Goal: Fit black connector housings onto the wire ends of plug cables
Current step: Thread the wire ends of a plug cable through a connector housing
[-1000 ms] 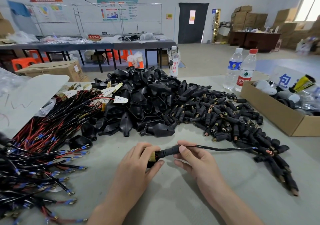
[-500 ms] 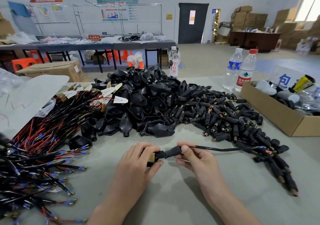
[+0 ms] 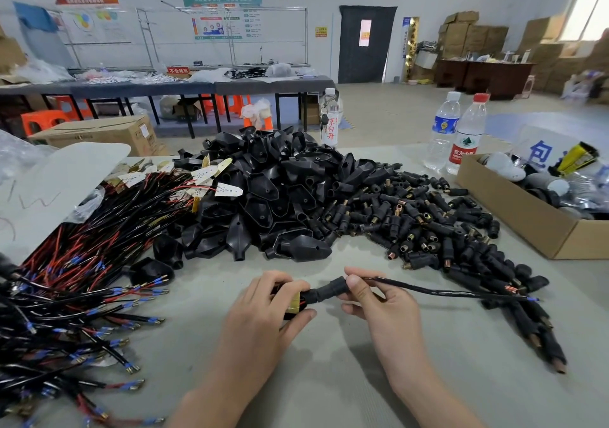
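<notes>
My left hand [image 3: 263, 315] grips the plug end [image 3: 293, 305] of one cable, brass showing between its fingers. My right hand [image 3: 379, 302] pinches the black housing [image 3: 331, 289] threaded on that cable, just right of the plug. The black cable [image 3: 438, 291] runs off to the right and ends in a blue-tipped wire end [image 3: 530, 299]. A heap of large black housings [image 3: 273, 197] lies behind my hands. Small black connectors with brass inserts [image 3: 428, 223] spread to the right. A bundle of red and black cables [image 3: 75, 279] covers the left side.
A cardboard box [image 3: 527, 216] of odds stands at the right. Two water bottles [image 3: 458, 134] and a third bottle [image 3: 329, 118] stand at the table's far edge. A white sheet [image 3: 56, 184] lies at the far left. Grey table surface [image 3: 329, 378] lies bare beneath my hands.
The black housing has slid slightly right along the cable, leaving a small gap from the plug. Both hands stay in almost the same place.
</notes>
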